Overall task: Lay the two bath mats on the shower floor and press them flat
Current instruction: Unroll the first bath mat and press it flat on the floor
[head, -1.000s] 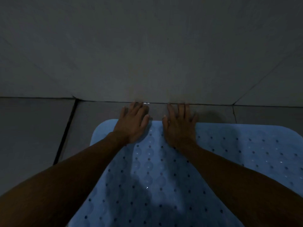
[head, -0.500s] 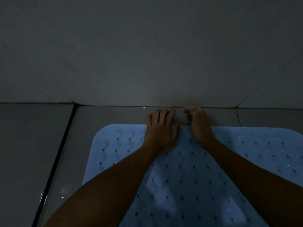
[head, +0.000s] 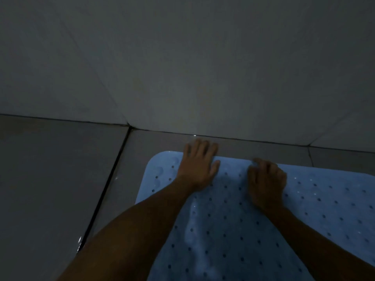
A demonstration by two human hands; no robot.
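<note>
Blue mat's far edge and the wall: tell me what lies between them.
Head view: a bare strip of floor tile between mat and wall; the left hand fingertips reach onto it.

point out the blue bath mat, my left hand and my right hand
blue bath mat [head: 233, 230]: head view, on its dotted middle surface.
left hand [head: 197, 166]: head view, on the back of the hand.
right hand [head: 266, 180]: head view, on the back of the hand.

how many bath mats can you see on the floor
1: a light blue perforated rubber bath mat lies under both hands beside the grey tiled wall. A second may be out of frame.
</note>
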